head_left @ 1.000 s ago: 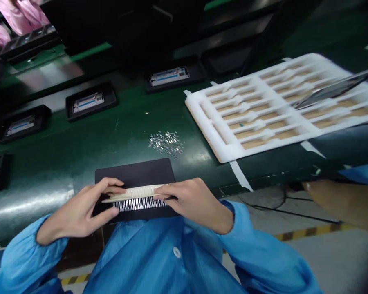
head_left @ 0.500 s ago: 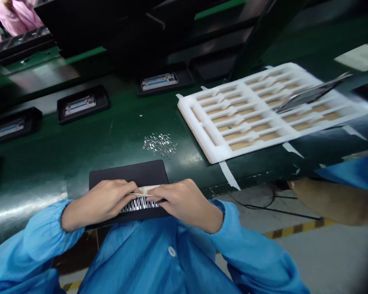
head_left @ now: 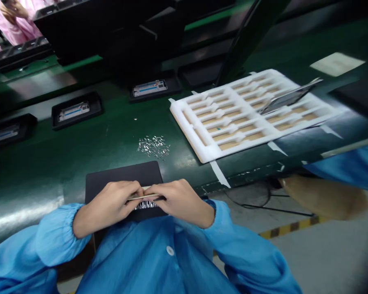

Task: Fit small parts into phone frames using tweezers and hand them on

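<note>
My left hand (head_left: 115, 201) and my right hand (head_left: 181, 200) meet over a black pad (head_left: 124, 173) at the bench's near edge. Between them is a thin cream strip (head_left: 144, 197), pinched by the fingers of both hands. A row of small, slim metal pieces (head_left: 146, 205) shows just below the strip, partly covered by my left hand. From the fingers of my right hand sticks a dark, narrow tip (head_left: 160, 199), too little of it visible to name. Beyond the pad lies a loose scatter of tiny shiny metal parts (head_left: 153, 147) on the green bench.
A white foam tray (head_left: 210, 153) with slots is taped down at right, a flat panel (head_left: 290, 98) leaning in it. Black trays (head_left: 96, 107) holding device frames stand along the back. A co-worker's blue sleeve (head_left: 349, 167) is at right; pink-clothed people (head_left: 21, 22) are far left.
My left hand has shifted right, closer to my right hand, and now covers more of the strip and metal row. The whole view has swung slightly.
</note>
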Available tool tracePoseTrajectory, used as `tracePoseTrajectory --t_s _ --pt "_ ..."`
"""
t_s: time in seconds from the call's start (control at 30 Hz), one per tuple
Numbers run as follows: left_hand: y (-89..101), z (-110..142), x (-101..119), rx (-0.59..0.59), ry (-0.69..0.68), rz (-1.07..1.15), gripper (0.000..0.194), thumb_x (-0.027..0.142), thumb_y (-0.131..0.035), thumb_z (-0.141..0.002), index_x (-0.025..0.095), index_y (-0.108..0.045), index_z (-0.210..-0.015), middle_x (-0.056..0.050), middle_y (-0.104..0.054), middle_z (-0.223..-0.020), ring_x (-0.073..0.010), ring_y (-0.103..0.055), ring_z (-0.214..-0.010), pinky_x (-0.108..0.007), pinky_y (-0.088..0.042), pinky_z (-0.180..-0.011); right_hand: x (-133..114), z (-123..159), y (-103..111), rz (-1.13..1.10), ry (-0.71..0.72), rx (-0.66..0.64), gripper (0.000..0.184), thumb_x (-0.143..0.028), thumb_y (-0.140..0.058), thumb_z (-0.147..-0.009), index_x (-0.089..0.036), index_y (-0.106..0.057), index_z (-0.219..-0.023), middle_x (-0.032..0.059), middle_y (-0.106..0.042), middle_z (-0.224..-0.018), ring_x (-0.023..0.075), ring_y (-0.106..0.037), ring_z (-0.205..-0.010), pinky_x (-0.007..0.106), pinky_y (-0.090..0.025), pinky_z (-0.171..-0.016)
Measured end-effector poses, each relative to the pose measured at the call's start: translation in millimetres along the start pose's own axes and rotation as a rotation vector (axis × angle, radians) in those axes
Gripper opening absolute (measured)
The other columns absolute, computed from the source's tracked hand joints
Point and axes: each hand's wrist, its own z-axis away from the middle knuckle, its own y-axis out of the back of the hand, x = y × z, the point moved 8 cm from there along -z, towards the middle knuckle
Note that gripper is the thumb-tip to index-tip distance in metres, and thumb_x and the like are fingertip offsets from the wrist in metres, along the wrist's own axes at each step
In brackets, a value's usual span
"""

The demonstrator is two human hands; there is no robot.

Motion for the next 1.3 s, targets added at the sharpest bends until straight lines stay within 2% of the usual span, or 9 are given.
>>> tracePoseTrajectory --t_s 0.1,0.2,0.4,0.6,0.73,0.87,1.0,1.17,1.3 --pt "-2.1 0 -8 0.017 0.014 0.058 0.007 0.027 -0.053 -0.107 0.024 -0.059 -0.107 0.002 -0.074 -0.098 -0.0152 -0.071 -0.082 -0.026 -0.048 -0.069 14 10 5 -0.217 -0.008 0.078 0.022 -0.030 -0.083 -0.092 -0.028 -0.080 -0.114 -0.0008 -0.086 -0.106 0.0177 -0.082 -0.090 0.023 -0.057 -0.077" --pt "-1.8 0 -10 0.011 -0.002 0.034 0.010 0.027 -0.046 -0.109 0.024 -0.055 -0.107 0.001 -0.072 -0.097 -0.0159 -0.070 -0.082 -0.027 -0.047 -0.069 25 21 7 -0.338 -0.005 0.162 0.016 -0.025 -0.075 -0.097 -0.026 -0.082 -0.112 0.0021 -0.086 -0.107 0.0190 -0.082 -0.094 0.027 -0.061 -0.084" --pt "0.8 -8 -10 0.001 -0.014 -0.018 0.017 0.033 -0.041 -0.110 0.023 -0.052 -0.101 0.002 -0.066 -0.082 -0.0155 -0.066 -0.067 -0.027 -0.043 -0.060 34 26 5 -0.411 -0.163 0.209 0.017 -0.019 -0.071 -0.096 -0.026 -0.083 -0.105 0.0002 -0.086 -0.099 0.0193 -0.083 -0.087 0.026 -0.061 -0.075" --pt "7.1 -11 -15 -0.130 -0.017 0.115 0.025 0.040 -0.062 -0.103 0.028 -0.064 -0.125 0.000 -0.078 -0.111 -0.0179 -0.076 -0.094 -0.026 -0.056 -0.078 33 20 11 -0.488 -0.267 0.162 0.010 -0.024 -0.074 -0.095 -0.023 -0.083 -0.098 0.0011 -0.086 -0.096 0.0202 -0.082 -0.088 0.027 -0.061 -0.078" --pt "18.6 6 -34 -0.135 0.046 0.114 0.029 0.039 -0.066 -0.100 0.032 -0.071 -0.128 0.001 -0.079 -0.120 -0.0180 -0.077 -0.102 -0.024 -0.059 -0.083 37 20 11 -0.492 -0.284 0.166 0.011 -0.028 -0.074 -0.095 -0.022 -0.083 -0.097 0.0003 -0.086 -0.094 0.0193 -0.080 -0.085 0.026 -0.059 -0.073" --pt "31.2 36 -64 -0.082 0.124 0.084 0.028 0.038 -0.063 -0.101 0.032 -0.076 -0.125 0.000 -0.080 -0.117 -0.0190 -0.078 -0.098 -0.022 -0.061 -0.080 38 21 11 -0.514 -0.263 0.177 0.011 -0.028 -0.074 -0.096 -0.022 -0.082 -0.098 0.0012 -0.086 -0.097 0.0207 -0.082 -0.090 0.027 -0.061 -0.077" --pt "37.9 57 -88 0.066 0.217 0.149 0.031 0.047 -0.064 -0.101 0.024 -0.080 -0.114 -0.004 -0.082 -0.110 -0.0210 -0.079 -0.093 -0.023 -0.063 -0.078 35 17 14 -0.566 -0.218 0.131 0.015 -0.026 -0.072 -0.096 -0.023 -0.081 -0.107 0.0016 -0.086 -0.102 0.0217 -0.083 -0.094 0.028 -0.064 -0.081" --pt "35.5 65 -91 0.272 0.223 0.157 0.029 0.049 -0.067 -0.099 0.025 -0.083 -0.104 -0.004 -0.083 -0.105 -0.0212 -0.080 -0.091 -0.027 -0.065 -0.080 31 15 22 -0.470 -0.164 0.171 0.018 -0.022 -0.068 -0.098 -0.025 -0.083 -0.108 -0.0010 -0.086 -0.102 0.0195 -0.083 -0.091 0.026 -0.064 -0.080" --pt "36.3 69 -86 0.403 0.104 0.156 0.019 0.034 -0.070 -0.099 0.030 -0.083 -0.112 -0.002 -0.082 -0.112 -0.0196 -0.079 -0.099 -0.029 -0.064 -0.087 31 18 24 -0.370 -0.107 0.309 0.019 -0.018 -0.068 -0.096 -0.024 -0.084 -0.104 0.0006 -0.086 -0.102 0.0190 -0.083 -0.089 0.027 -0.065 -0.082"
